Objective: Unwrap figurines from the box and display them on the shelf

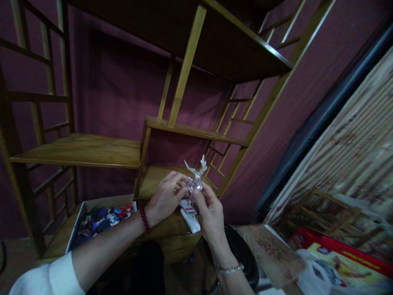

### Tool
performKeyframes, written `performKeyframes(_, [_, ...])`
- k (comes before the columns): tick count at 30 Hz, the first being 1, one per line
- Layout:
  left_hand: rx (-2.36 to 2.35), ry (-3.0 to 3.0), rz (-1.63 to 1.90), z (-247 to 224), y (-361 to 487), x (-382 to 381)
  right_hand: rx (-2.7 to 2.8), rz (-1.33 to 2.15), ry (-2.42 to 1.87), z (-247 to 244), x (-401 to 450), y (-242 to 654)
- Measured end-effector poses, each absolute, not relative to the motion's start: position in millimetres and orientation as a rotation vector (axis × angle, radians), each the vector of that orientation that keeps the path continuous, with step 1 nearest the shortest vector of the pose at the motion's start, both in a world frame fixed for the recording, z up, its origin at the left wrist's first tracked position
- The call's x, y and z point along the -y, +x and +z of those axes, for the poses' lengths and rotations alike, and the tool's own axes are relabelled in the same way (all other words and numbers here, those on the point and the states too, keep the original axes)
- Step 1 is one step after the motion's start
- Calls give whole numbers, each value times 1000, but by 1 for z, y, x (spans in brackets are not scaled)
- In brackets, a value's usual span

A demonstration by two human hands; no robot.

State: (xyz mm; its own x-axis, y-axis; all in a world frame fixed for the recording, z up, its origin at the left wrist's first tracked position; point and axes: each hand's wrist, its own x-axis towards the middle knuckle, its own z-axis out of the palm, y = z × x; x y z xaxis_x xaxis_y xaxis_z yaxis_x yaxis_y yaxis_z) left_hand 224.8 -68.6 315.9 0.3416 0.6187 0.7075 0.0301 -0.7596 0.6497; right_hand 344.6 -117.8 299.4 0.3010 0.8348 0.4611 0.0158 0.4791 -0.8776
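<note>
Between my two hands is a clear, glassy deer figurine (pixel 195 183) with branching antlers that point up and away from me. My left hand (pixel 168 193), with a dark red bead bracelet at the wrist, pinches the figurine's left side. From the right, my right hand (pixel 209 211) grips it with the thumb against its front. The fingertips partly hide its body. Just below it, on the wooden surface, lies a white device (pixel 190 220) with a small dark panel. To the left stands an open white box (pixel 73 229) full of small colourful figures.
A wooden lattice shelf unit (pixel 76 149) with several levels stands against the purple wall. Its middle shelf edge (pixel 196 132) lies just beyond my hands. At right are a striped curtain (pixel 346 164), a red and yellow box (pixel 346 262) and a plastic bag (pixel 311 272).
</note>
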Motion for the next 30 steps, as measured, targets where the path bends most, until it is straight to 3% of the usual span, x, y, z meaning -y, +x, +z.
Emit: performKeyframes(30, [-437,2122,1197,344,265,51,1221,497,-986,339,131,382])
